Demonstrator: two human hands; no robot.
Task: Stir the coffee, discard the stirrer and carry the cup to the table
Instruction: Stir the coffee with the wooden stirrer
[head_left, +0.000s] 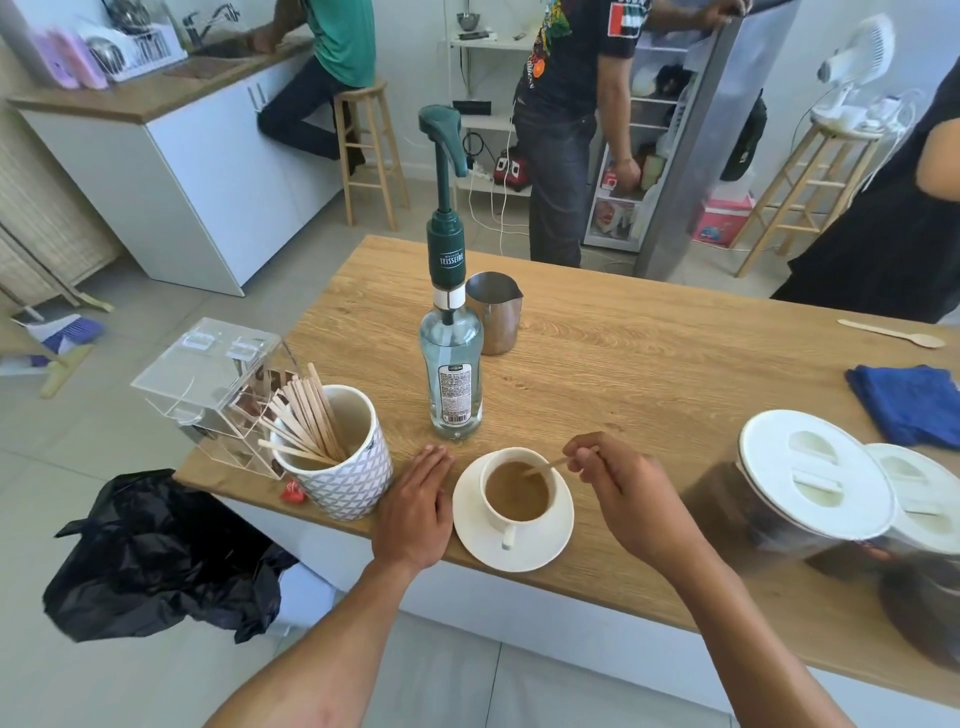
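The cup (516, 494) of coffee sat on its white saucer (470, 525) near the front edge of the bench (649, 374), with its handle pointing to 6 o'clock, toward me. The stirrer (545, 466) leaned in the coffee. Its wet end was in the middle of the cup and its long line ran up toward 2 o'clock, over the rim. My right hand (623, 493) was there, just past the rim, and its fingers (581, 457) were pinched tight on the top of the stick. So the right hand was the one to keep stirring, I thought.

My left hand (418, 512) lay flat on the bench at 9 o'clock from the cup, fingers spread and holding nothing, just beside the saucer.

The black bin bag (161, 551) hung low at 9 o'clock, past the bench edge. I judged the stick would go there.
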